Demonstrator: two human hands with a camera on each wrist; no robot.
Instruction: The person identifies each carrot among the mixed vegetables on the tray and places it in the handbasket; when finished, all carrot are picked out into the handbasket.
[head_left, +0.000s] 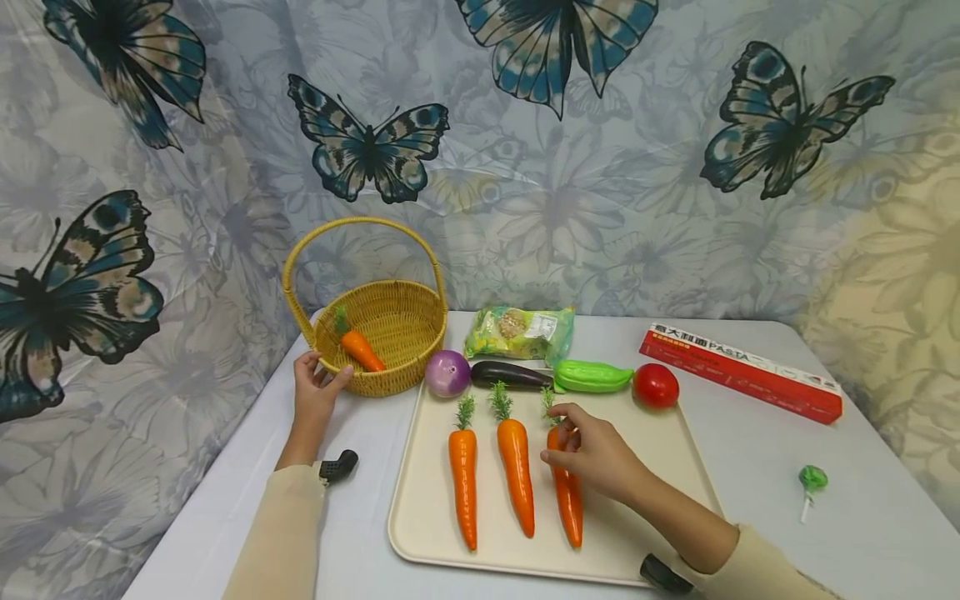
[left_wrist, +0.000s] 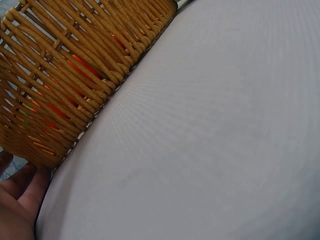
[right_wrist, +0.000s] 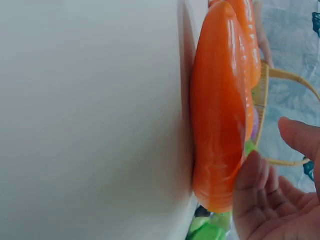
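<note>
My left hand (head_left: 315, 396) holds the near left side of a yellow wicker basket (head_left: 401, 379), its fingertips against the weave in the left wrist view. An orange carrot (head_left: 362, 351) with a green top lies inside the basket. Three more carrots lie side by side on a cream tray (head_left: 427, 533): a left carrot (head_left: 465, 487), a middle carrot (head_left: 515, 475) and a right carrot (head_left: 568, 508). Above the upper part of the right carrot is my right hand (head_left: 596, 450). Its thumb stands apart from its bent fingers, which are close beside that carrot (right_wrist: 218, 110) in the right wrist view.
Along the tray's far edge lie a purple onion (head_left: 447, 373), an eggplant (head_left: 510, 375), a green pepper (head_left: 594, 376) and a tomato (head_left: 656, 386). Behind them sits a green packet (head_left: 520, 333). To the right are a red pasta box (head_left: 742, 371) and a green lollipop (head_left: 812, 477).
</note>
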